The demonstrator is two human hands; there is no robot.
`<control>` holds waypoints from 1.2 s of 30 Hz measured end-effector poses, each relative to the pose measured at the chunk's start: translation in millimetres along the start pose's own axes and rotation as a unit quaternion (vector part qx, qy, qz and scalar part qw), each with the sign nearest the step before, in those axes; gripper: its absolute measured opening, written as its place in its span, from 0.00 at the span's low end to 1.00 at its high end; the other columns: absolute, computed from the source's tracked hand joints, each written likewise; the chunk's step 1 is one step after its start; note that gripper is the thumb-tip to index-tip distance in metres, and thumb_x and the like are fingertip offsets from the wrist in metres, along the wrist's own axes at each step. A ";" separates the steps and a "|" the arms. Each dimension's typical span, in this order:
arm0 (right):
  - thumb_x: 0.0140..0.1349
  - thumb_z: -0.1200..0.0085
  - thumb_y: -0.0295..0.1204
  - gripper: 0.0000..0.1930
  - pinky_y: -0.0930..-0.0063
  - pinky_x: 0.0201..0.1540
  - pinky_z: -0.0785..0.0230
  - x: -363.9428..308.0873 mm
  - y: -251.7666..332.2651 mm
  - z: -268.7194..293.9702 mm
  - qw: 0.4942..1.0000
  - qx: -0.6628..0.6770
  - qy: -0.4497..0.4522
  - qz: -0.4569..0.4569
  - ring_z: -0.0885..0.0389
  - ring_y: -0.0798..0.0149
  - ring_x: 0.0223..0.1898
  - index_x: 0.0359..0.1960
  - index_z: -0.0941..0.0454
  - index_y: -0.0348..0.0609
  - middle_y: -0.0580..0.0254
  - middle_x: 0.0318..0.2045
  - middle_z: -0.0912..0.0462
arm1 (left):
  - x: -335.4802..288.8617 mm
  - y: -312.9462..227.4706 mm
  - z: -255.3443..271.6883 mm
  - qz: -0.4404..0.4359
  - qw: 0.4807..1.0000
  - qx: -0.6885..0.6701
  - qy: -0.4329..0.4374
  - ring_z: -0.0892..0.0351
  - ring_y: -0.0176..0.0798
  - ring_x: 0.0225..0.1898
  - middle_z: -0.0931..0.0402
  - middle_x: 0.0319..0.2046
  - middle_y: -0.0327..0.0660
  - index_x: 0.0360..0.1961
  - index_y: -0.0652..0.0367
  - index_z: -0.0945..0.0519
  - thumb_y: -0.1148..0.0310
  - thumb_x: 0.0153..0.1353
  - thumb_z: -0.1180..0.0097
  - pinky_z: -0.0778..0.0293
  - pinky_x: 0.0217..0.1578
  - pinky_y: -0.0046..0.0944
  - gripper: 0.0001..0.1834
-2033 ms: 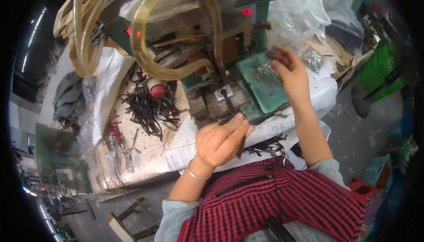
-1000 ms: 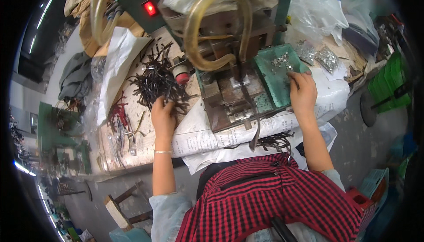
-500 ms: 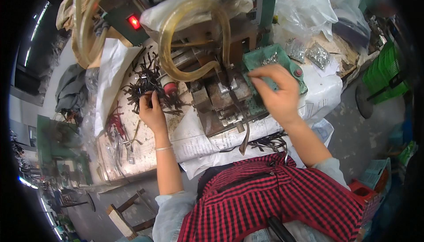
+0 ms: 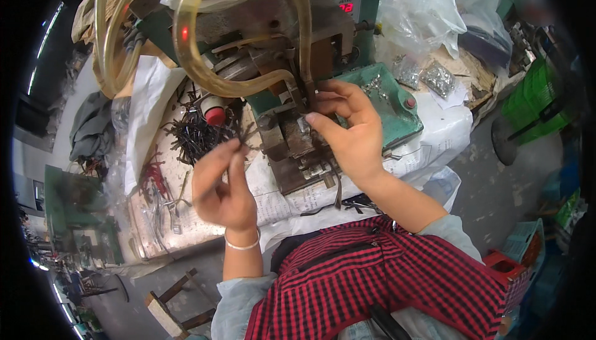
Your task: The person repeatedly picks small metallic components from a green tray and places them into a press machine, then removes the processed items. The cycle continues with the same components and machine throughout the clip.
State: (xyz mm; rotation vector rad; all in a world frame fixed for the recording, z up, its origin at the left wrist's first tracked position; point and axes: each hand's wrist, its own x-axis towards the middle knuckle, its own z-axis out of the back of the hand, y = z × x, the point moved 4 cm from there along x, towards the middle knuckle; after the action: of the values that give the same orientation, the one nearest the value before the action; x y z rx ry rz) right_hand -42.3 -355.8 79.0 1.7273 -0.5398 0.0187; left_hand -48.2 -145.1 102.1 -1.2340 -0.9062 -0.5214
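Observation:
My left hand (image 4: 226, 188), slightly blurred, is raised over the worktable's front, thumb and forefinger brought together. Whatever lies between those fingertips is too small or smeared to name. Just behind it spreads a pile of short dark strips (image 4: 189, 135). My right hand (image 4: 354, 135) reaches into the bench machine (image 4: 292, 144), its thumb and bent fingers closing at the upright tool. A small shiny metal piece (image 4: 303, 125) lies by the thumb tip; anything inside the grip is hidden. One dark strip (image 4: 338, 191) hangs down at the machine's front.
A green tray (image 4: 397, 129) with small metal parts adjoins the machine's right side. A red button (image 4: 215, 116) stands near the pile. Thick clear hose (image 4: 186, 48) loops overhead. Bagged metal parts (image 4: 442, 78) lie at the back right. Red strips (image 4: 155, 178) lie at left.
My left hand has left the pile of strips and come nearer, toward me. My right hand has moved left from above the green tray to the machine's tool. The view has shifted slightly.

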 end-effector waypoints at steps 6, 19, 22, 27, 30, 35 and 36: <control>0.61 0.38 0.18 0.29 0.70 0.61 0.28 -13.5 28.5 7.8 0.996 0.003 0.086 -0.022 0.19 0.66 0.57 0.66 0.29 0.34 0.56 0.60 0.20 | -10.8 -46.7 -34.9 -0.243 0.934 0.147 0.218 0.25 0.36 0.22 0.12 0.42 0.48 0.38 0.59 0.14 0.75 0.53 0.25 0.33 0.21 0.32 0.12; 0.57 0.38 0.23 0.14 0.63 0.59 0.29 -4.6 -54.8 162.3 0.894 -0.441 0.005 -0.077 0.17 0.51 0.53 0.46 0.15 0.42 0.55 0.46 0.14 | -23.8 -21.9 -75.0 -0.299 0.927 0.110 0.199 0.25 0.30 0.20 0.13 0.39 0.43 0.35 0.56 0.15 0.76 0.50 0.24 0.33 0.18 0.30 0.12; 0.54 0.34 0.25 0.10 0.55 0.53 0.29 -8.6 -46.5 141.9 0.853 -0.521 0.036 0.006 0.21 0.47 0.50 0.39 0.15 0.45 0.54 0.37 0.19 | -28.0 -23.4 -69.2 -0.239 0.939 0.097 0.229 0.17 0.38 0.26 0.11 0.41 0.45 0.39 0.57 0.13 0.78 0.47 0.23 0.25 0.23 0.34 0.16; 0.58 0.36 0.25 0.06 0.50 0.48 0.29 -6.6 -56.8 123.5 0.798 -0.598 0.012 0.076 0.20 0.45 0.45 0.36 0.19 0.41 0.53 0.36 0.17 | -52.4 -33.1 -46.4 -0.127 0.966 0.082 0.211 0.20 0.37 0.25 0.13 0.51 0.46 0.47 0.57 0.13 0.76 0.51 0.26 0.27 0.25 0.35 0.20; 0.63 0.39 0.23 0.06 0.54 0.46 0.26 -12.1 -63.6 133.7 0.812 -0.580 -0.042 0.047 0.17 0.46 0.38 0.41 0.20 0.39 0.53 0.33 0.15 | -56.8 -39.8 2.6 -0.112 0.951 0.193 0.212 0.17 0.38 0.30 0.12 0.46 0.45 0.46 0.57 0.13 0.77 0.53 0.27 0.28 0.27 0.34 0.17; 0.66 0.39 0.22 0.06 0.65 0.49 0.24 -3.7 -51.4 133.2 0.863 -0.495 -0.071 0.078 0.13 0.56 0.41 0.43 0.16 0.37 0.53 0.38 0.12 | 8.8 -9.9 32.2 -0.064 0.933 0.347 0.070 0.15 0.50 0.50 0.13 0.45 0.46 0.39 0.60 0.13 0.77 0.56 0.31 0.27 0.50 0.40 0.09; 0.66 0.39 0.22 0.06 0.67 0.50 0.24 -1.7 -46.3 128.3 0.863 -0.490 -0.071 0.102 0.13 0.58 0.42 0.43 0.15 0.37 0.54 0.39 0.12 | 17.4 12.8 26.6 -0.055 0.927 0.355 0.105 0.18 0.52 0.52 0.15 0.49 0.47 0.39 0.60 0.14 0.76 0.55 0.30 0.29 0.53 0.44 0.10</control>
State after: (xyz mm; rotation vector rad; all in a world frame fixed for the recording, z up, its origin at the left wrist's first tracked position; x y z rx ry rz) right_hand -62.7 -468.8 5.3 0.6699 -0.6799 -0.2041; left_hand -36.6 -114.0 110.7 -0.4612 -0.8713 -0.3526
